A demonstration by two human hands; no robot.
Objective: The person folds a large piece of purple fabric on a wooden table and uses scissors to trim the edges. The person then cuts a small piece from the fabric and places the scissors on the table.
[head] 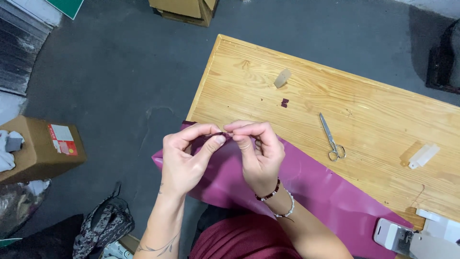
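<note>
- Right now I see my left hand (184, 156) and right hand (256, 151) both pinching a small dark piece (224, 135), above the purple sheet (316, 192).
- Scissors (331, 139) lie on the surface (364, 110), just beyond that sheet.

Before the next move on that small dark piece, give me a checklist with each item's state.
1. Left hand pinching the small dark piece: ok.
2. Right hand pinching it too: ok.
3. Magenta sheet lying under the hands on the wooden table: ok.
4. Scissors lying apart from the hands: ok.
5. Spare dark scrap on the table: ok.
6. Shape of the held piece: cannot tell, too small.
</note>
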